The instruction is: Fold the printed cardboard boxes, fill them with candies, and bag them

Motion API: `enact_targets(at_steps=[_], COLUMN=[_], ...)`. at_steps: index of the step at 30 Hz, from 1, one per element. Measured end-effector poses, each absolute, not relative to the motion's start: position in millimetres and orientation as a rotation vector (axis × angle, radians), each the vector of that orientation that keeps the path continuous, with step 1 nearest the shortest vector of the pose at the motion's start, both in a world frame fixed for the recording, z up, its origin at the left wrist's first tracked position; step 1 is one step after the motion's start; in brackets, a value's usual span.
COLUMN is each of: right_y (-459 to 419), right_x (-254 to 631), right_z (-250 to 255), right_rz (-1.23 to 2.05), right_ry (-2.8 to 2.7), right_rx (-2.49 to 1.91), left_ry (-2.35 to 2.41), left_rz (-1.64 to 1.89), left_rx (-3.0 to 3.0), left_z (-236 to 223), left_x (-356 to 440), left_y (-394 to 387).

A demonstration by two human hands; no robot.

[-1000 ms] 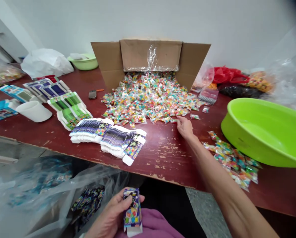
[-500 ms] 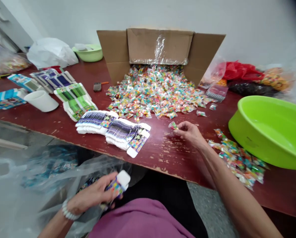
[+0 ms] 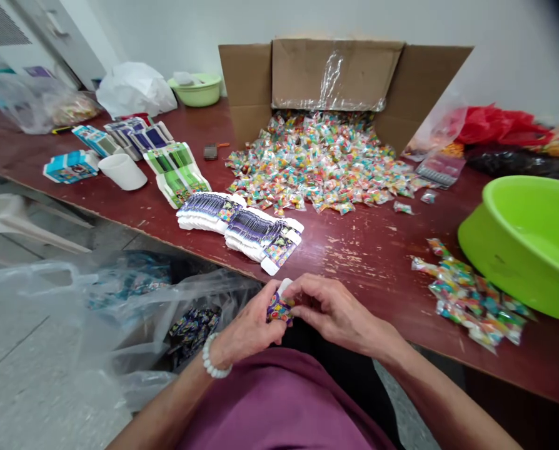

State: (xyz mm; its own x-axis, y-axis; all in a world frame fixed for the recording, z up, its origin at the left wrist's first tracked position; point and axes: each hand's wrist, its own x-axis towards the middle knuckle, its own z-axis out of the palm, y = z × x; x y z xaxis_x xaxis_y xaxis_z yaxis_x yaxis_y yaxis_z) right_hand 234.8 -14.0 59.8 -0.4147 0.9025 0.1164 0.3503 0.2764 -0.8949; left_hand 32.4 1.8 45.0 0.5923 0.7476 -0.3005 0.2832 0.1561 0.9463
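Note:
My left hand is closed around a small purple printed carton, low in front of my lap at the table's edge. The carton's white flap sticks up at its top end. My right hand meets it there, thumb and fingers pinched at the carton's mouth. The small candy packet in those fingers is mostly hidden by them. Just beyond my hands lie overlapping rows of flattened purple cartons. A big heap of wrapped candy packets spills from an open cardboard box.
On the right are a green basin and a smaller candy pile. Green flattened cartons, a white cup and blue cartons stand left. A clear plastic bag with filled purple packs hangs below the table's left edge.
My right hand has come from above the table, where it held a candy packet, down to the carton. My left hand has raised the carton and moved right. The view has shifted left.

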Motion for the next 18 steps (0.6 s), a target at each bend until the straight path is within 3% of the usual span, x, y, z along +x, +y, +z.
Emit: enact_targets(at_steps=[5, 10, 13, 18], right_y=[-14.9, -19.0, -22.6, -20.1], right_x=[230.8, 221.5, 216.2, 208.9], right_z=[53.7, 54.3, 51.9, 44.5], right_rz=[1.032, 0.928, 1.086, 1.615], right_ry=[-1.593, -1.697, -1.445, -1.002], right_rx=[-1.195, -1.147, -1.155, -1.02], left_ry=[0.912, 0.813, 0.798, 0.812], left_rz=[0.536, 0.711, 0.752, 0.746], left_rx=[1.189, 0.992, 0.764, 0.713], left_z=[39.3, 37.2, 37.3, 36.6], left_x=[29.2, 30.4, 34.2, 38.3], left_y=[-1.2, -7.1, -7.7, -6.3])
